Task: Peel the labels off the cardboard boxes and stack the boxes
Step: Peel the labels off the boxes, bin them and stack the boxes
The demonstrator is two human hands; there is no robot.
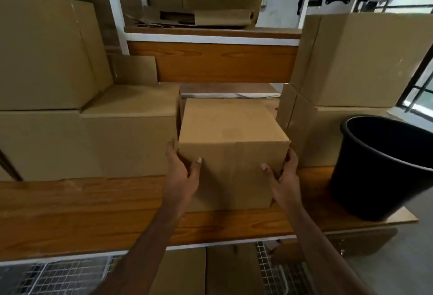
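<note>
A small cardboard box (232,144) is seen at the centre of the wooden bench (70,210), grasped at both lower corners. The left hand (181,172) is wrapped round its 9 o'clock edge, thumb on the front face; the right hand (283,175) is wrapped round its 3 o'clock edge likewise. Stacked boxes (70,97) are set at 9 o'clock, just beside it, and a second stack (351,79) at 2 o'clock. A black bucket (384,170) is stood at 3 o'clock.

Plain brown cardboard box (232,144), closed, upright on wooden shelf (82,212)
</note>
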